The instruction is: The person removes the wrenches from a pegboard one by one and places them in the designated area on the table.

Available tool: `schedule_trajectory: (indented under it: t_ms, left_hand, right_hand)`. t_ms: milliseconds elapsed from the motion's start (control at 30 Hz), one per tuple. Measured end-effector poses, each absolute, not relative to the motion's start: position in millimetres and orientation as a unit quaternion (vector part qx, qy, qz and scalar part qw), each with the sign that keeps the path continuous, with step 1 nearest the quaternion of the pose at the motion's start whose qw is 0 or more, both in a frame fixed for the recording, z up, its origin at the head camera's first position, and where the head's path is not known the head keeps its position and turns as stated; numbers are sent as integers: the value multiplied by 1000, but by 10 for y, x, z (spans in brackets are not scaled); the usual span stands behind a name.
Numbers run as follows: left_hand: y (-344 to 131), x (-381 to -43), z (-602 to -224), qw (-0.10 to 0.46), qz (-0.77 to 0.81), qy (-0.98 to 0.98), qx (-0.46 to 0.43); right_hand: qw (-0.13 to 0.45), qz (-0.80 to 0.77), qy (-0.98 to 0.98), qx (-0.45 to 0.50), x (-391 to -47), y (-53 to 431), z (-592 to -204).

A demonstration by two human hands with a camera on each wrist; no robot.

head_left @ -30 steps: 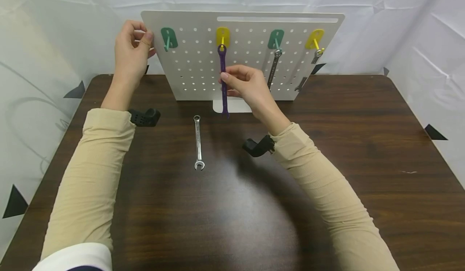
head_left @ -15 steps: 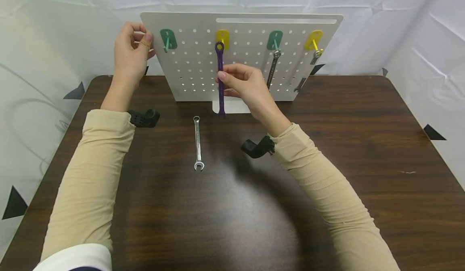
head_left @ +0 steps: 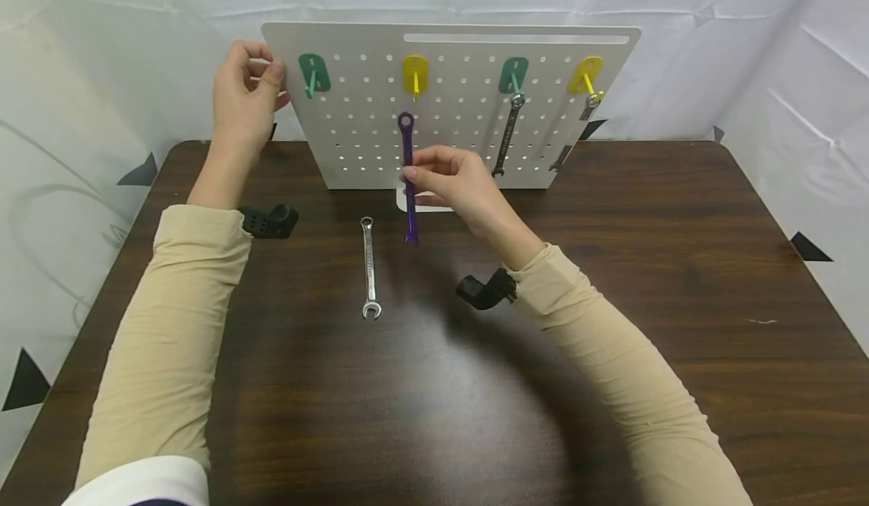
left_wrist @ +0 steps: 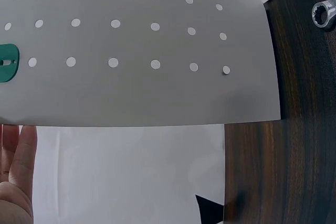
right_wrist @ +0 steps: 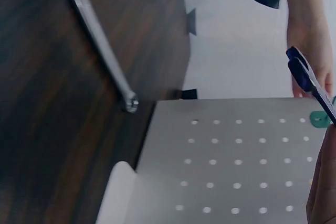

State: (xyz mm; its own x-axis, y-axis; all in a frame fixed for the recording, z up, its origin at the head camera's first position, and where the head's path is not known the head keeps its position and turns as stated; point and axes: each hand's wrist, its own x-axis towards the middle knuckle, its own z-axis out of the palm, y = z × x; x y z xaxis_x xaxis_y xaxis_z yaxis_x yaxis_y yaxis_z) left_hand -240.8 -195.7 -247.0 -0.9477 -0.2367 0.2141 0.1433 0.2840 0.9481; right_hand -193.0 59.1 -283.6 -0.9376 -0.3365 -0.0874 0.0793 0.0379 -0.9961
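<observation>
A purple combination wrench (head_left: 408,140) is pinched between the thumb and fingers of my right hand (head_left: 458,188). It stands nearly upright in front of the grey pegboard (head_left: 366,129), its ring end below a bare yellow hook (head_left: 416,78). In the right wrist view one end of the purple wrench (right_wrist: 304,74) shows, with the fingers at the frame's edge. My left hand (head_left: 246,102) grips the pegboard's left edge near the top; in the left wrist view its fingers (left_wrist: 22,156) reach that edge. A silver wrench (head_left: 370,268) lies on the table below the board.
One silver wrench (head_left: 508,136) hangs from a green hook (head_left: 514,75); another wrench (head_left: 562,157) hangs from the yellow hook (head_left: 586,76) at the right. The green hook (head_left: 314,74) at the left is bare. White sheeting surrounds the dark wooden table (head_left: 679,302).
The purple wrench has come off the yellow hook and moved down and toward me, carried by my right hand. My left hand stays at the board's edge.
</observation>
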Motion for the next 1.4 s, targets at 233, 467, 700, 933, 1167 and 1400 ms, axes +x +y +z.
schedule_trajectory:
  t_ms: [233,467,700,933,1167,1400]
  left_hand:
    - [-1949,-2400,-2463,160,-594,-788,30]
    - [-1940,-2389,-2452,161,-596,-786,28]
    - [-1934,-2381,-2448,161,-590,-790,28]
    - [-1933,-2374,-2450,162,-593,-788,28]
    - [-1926,-2377,-2452,162,-594,-788,26]
    - [-1935,-2378,-2467,161,-595,-787,24]
  right_hand:
    - [184,-662,722,-84,-1935,611,-3057]
    - [215,-636,738,-67,-1966,617,-3311]
    - [239,-630,737,-43,-1975,622,-3512]
    - [255,-603,755,-28,-1944,603,-3623]
    - [264,-581,769,-26,-1923,586,-3701]
    - [273,-567,777,-12,-1904,562,-3736]
